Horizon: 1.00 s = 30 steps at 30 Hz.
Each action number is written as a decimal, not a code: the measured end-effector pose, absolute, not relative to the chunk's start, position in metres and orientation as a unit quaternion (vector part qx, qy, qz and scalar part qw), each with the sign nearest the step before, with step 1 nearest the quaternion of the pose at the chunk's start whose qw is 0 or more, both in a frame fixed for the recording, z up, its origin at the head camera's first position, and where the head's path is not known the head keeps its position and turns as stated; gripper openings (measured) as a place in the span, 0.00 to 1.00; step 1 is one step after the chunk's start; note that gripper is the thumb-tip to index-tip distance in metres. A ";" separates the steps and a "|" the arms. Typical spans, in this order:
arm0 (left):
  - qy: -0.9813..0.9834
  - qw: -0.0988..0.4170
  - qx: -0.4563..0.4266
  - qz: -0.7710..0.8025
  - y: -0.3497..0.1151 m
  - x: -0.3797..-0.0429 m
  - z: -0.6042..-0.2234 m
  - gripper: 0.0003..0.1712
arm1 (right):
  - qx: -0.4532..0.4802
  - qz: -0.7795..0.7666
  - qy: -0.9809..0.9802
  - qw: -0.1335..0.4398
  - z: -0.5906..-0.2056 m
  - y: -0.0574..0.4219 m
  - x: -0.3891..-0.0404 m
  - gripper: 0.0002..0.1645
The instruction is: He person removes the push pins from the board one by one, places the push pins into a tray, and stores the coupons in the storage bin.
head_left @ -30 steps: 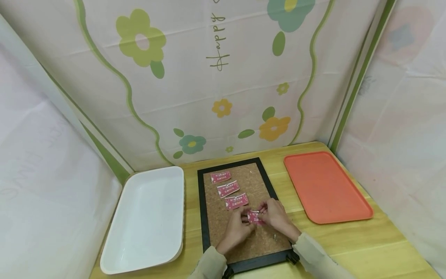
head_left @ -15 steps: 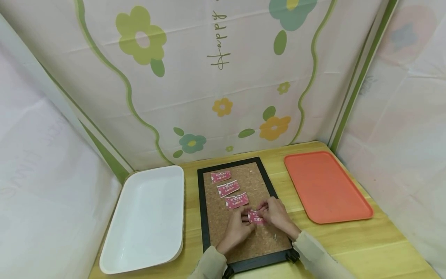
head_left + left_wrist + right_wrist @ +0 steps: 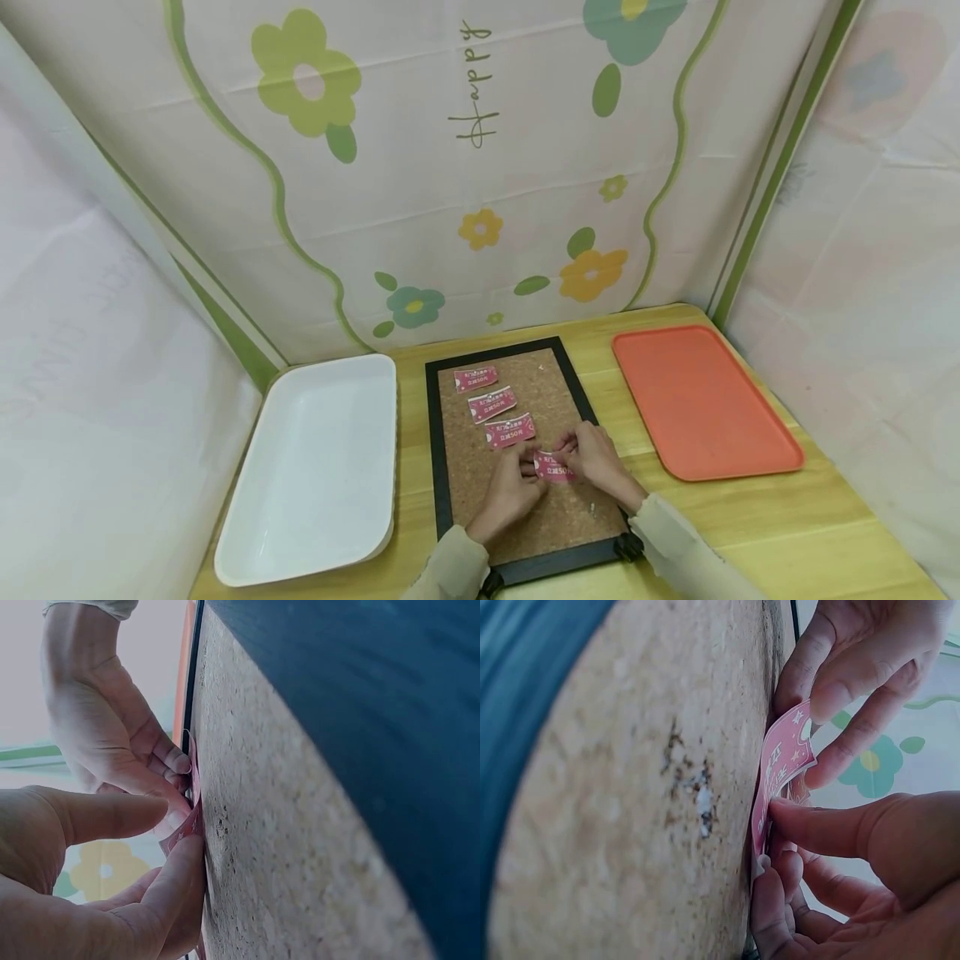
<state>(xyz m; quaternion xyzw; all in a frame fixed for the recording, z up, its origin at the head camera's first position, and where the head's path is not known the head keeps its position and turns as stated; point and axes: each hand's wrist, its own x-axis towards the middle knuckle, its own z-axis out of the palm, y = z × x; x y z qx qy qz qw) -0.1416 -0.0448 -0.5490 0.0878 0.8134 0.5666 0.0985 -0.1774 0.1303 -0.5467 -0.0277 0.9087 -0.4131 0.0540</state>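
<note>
A pink paper coupon (image 3: 555, 472) lies against the cork board (image 3: 551, 396), between my two hands. My left hand (image 3: 512, 487) holds its left end, thumb and fingers round the edge in the right wrist view. My right hand (image 3: 597, 462) pinches the coupon's upper edge near the middle, the thumb pressing its printed face while the fingertips go behind the edge. In the right wrist view the coupon (image 3: 784, 754) bows away from the board. Above it on the board are a first coupon (image 3: 476, 380), a second coupon (image 3: 492, 405) and a third coupon (image 3: 510, 432), in a slanting column.
A deep white basin (image 3: 318, 467) stands left of the board, an orange tray (image 3: 708, 408) right of it. Black clips (image 3: 628, 547) sit at the board's near edge. A pale damaged spot (image 3: 703, 799) marks the cork. Flower-printed cloth (image 3: 405, 183) walls the back and sides.
The coupon between my hands has turned flatter to view, showing more of its print. My right fingers have shifted slightly along its top edge; the left hand stays almost in place.
</note>
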 end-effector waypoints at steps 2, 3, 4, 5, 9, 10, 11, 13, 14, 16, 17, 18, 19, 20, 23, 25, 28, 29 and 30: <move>0.814 0.100 0.083 0.566 -0.044 -0.142 -0.548 0.29 | -0.025 -0.414 0.908 0.058 -0.547 0.130 -0.178 0.08; 0.813 0.100 0.082 0.567 -0.044 -0.142 -0.548 0.28 | -0.025 -0.415 0.907 0.060 -0.547 0.130 -0.177 0.07; 0.813 0.101 0.080 0.569 -0.044 -0.141 -0.547 0.28 | -0.026 -0.416 0.907 0.059 -0.547 0.131 -0.177 0.07; 0.812 0.099 0.080 0.569 -0.043 -0.141 -0.547 0.28 | -0.025 -0.417 0.906 0.060 -0.548 0.130 -0.177 0.07; 0.814 0.098 0.070 0.568 -0.043 -0.140 -0.546 0.26 | -0.025 -0.418 0.906 0.057 -0.549 0.130 -0.176 0.07; 0.815 0.098 0.069 0.566 -0.043 -0.140 -0.546 0.26 | -0.025 -0.416 0.907 0.055 -0.549 0.129 -0.176 0.07; 0.816 0.097 0.067 0.566 -0.043 -0.140 -0.546 0.26 | -0.024 -0.417 0.907 0.055 -0.549 0.129 -0.175 0.07; 0.817 0.097 0.062 0.565 -0.043 -0.140 -0.547 0.25 | -0.025 -0.417 0.907 0.055 -0.549 0.129 -0.174 0.07; 0.816 0.098 0.060 0.566 -0.043 -0.140 -0.547 0.25 | -0.025 -0.415 0.908 0.057 -0.548 0.129 -0.174 0.07; 0.816 0.099 0.056 0.567 -0.043 -0.141 -0.548 0.25 | -0.025 -0.415 0.907 0.064 -0.547 0.129 -0.173 0.07; 0.816 0.098 0.056 0.567 -0.043 -0.141 -0.548 0.24 | -0.025 -0.415 0.907 0.067 -0.546 0.128 -0.172 0.08; 0.817 0.099 0.054 0.566 -0.043 -0.142 -0.549 0.24 | -0.025 -0.415 0.907 0.070 -0.545 0.128 -0.172 0.08; 0.817 0.099 0.053 0.566 -0.043 -0.142 -0.549 0.24 | -0.025 -0.415 0.907 0.073 -0.545 0.128 -0.171 0.08; 0.818 0.099 0.053 0.565 -0.043 -0.143 -0.549 0.24 | -0.028 -0.414 0.907 0.074 -0.544 0.129 -0.171 0.08; 0.817 0.098 0.055 0.565 -0.043 -0.144 -0.550 0.24 | -0.033 -0.419 0.904 0.077 -0.543 0.130 -0.172 0.08; 0.817 0.099 0.060 0.565 -0.043 -0.145 -0.550 0.24 | -0.036 -0.422 0.902 0.081 -0.542 0.131 -0.173 0.08; 0.817 0.102 0.064 0.564 -0.044 -0.145 -0.550 0.24 | -0.037 -0.425 0.900 0.085 -0.542 0.133 -0.174 0.06; 0.817 0.103 0.066 0.563 -0.045 -0.145 -0.550 0.24 | -0.036 -0.426 0.900 0.086 -0.542 0.133 -0.173 0.06; 0.818 0.105 0.066 0.562 -0.045 -0.145 -0.550 0.24 | -0.037 -0.428 0.899 0.086 -0.542 0.134 -0.173 0.05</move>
